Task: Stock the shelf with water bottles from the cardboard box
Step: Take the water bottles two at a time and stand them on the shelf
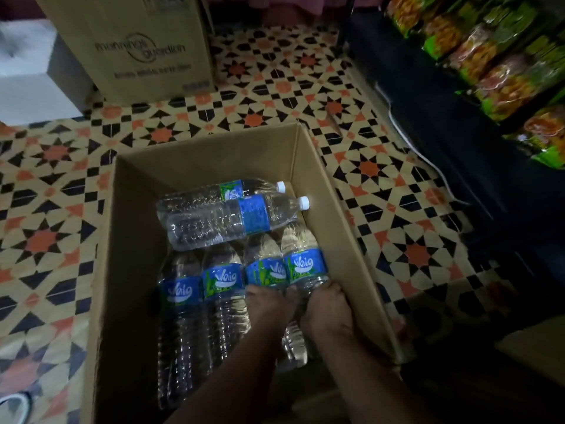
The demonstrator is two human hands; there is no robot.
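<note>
Six water bottles lie in the open cardboard box point(208, 154) on the patterned floor point(55, 185) — four side by side, two crosswise on top. Left hand point(269, 310) is curled on the third bottle point(264, 270), right hand point(325, 313) wrapped around the rightmost bottle point(305, 264) by the box wall. Dark shelf point(443, 123) at right holds snack packets point(501, 78).

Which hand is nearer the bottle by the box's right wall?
Right. The right hand is wrapped on that bottle; the left hand rests on the neighbouring bottle, one over.
</note>
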